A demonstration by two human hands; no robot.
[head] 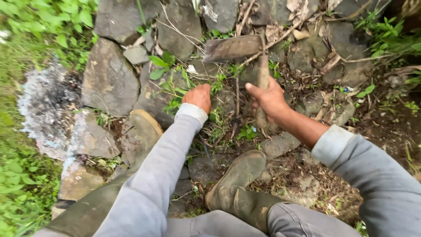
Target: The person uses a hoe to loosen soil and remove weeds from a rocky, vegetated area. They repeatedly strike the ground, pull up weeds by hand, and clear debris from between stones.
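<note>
Among the stones (109,79), the right hand (268,100) clenches a hoe (256,66) by its short wooden handle, which runs upright away from the person, blade flat across the top. The left hand (198,97) is closed in the weeds (217,85) just beside it, below the blade. Muddy boots (237,175) sit nearer.

Flat, soft daylight from overhead, no hard shadows, no glare. Centre is sharp: stones (109,79) and hoe blade (232,47) read cleanly. Slight softness on the grey sleeves (153,184) at the bottom edge (too close to the lens). Foliage (26,184) at the left is overly bright, a bit smeared. Mild wide-angle stretch at the corners.
</note>
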